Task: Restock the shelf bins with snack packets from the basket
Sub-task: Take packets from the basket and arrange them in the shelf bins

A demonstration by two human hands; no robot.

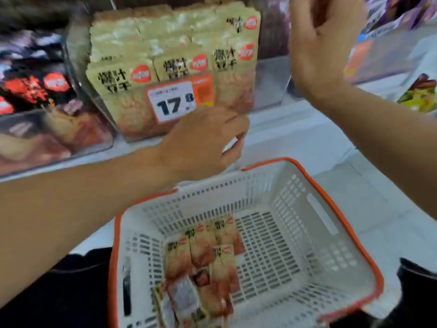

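A clear shelf bin (272, 81) is packed with upright beige snack packets (175, 55) and carries a price tag (173, 101) on its front. My left hand (205, 140) hovers at the bin's lower front edge, its fingers loosely curled with nothing in them. Beside the bin's upper right corner my right hand (316, 43) is raised with relaxed fingers and holds nothing; its fingertips run out of frame. Below the shelf stands a white basket with an orange rim (331, 197). Several matching beige packets (212, 263) lie in its left half.
A bin of black and red packets (35, 91) stands to the left of the beige one. Another bin with purple packets (390, 31) sits at the upper right, and a yellow packet (421, 95) lies below it. The white shelf edge (295, 138) runs behind the basket.
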